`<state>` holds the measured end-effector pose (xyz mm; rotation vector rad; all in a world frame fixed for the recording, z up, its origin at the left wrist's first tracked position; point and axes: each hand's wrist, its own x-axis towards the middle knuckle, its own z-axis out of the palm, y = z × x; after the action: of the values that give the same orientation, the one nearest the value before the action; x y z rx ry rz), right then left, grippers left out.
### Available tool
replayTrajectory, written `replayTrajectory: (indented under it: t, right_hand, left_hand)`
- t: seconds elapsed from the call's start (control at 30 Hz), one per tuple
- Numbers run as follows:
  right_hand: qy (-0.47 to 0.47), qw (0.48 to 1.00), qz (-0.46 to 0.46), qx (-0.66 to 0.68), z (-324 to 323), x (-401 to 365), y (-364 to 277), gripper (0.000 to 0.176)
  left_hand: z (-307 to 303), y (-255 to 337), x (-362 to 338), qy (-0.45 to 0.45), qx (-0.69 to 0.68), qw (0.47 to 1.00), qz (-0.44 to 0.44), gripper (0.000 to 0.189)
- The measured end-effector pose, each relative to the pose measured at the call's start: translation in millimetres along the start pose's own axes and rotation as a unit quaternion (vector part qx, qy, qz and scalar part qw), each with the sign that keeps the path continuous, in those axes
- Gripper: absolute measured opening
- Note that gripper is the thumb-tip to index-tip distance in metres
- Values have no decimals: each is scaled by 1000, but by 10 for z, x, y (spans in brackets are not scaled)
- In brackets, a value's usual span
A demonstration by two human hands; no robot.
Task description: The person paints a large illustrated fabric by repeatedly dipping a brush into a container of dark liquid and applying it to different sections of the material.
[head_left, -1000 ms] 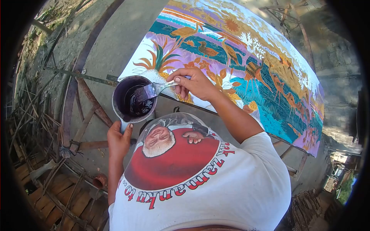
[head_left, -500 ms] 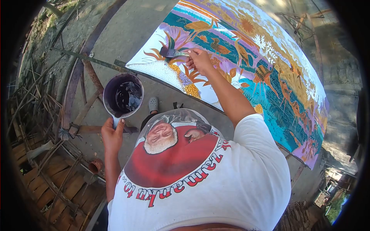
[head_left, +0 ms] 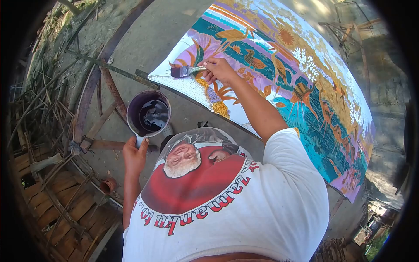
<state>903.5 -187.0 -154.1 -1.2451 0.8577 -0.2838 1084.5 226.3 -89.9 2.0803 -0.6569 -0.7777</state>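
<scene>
A wide flat brush (head_left: 185,71) with dark purple bristles is in my right hand (head_left: 219,70), its fingers closed round the handle. The bristles are over the white lower-left corner of a large colourful cloth (head_left: 257,61) patterned with birds, plants and a sun; whether they touch it I cannot tell. My left hand (head_left: 135,153) grips the pale handle of a round pot (head_left: 135,102), which holds dark, shiny liquid and is just outside the cloth's near edge.
Rusty curved bars and wooden poles (head_left: 104,126) stand at the left, beside piled sticks and split wood (head_left: 61,196). A small reddish-brown pot (head_left: 108,185) is at lower left. More poles (head_left: 349,32) lie at the upper right.
The brush has shifted left and slightly down towards the cloth's corner. The pot and my left hand appear a little further right and lower, and the whole view has shifted slightly.
</scene>
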Motion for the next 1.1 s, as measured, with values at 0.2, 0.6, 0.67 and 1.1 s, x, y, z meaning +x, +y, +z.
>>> replayTrajectory:
  t: [0.2,0.6,0.67,1.1]
  right_hand:
    - [228,973,-31,22,-691,-47,162,27]
    - [-17,981,-157,-113,879,-589,-717,26]
    - [-123,959,-189,-173,1082,-761,-832,22]
    - [-40,998,-53,20,1003,-802,-289,25]
  left_hand:
    - [-9,-125,44,9,3,1000,12,31]
    - [-51,-396,429,-48,18,996,80,33]
    - [-51,-348,466,-56,11,993,105,33]
    - [-317,-396,728,-52,1,991,126,29]
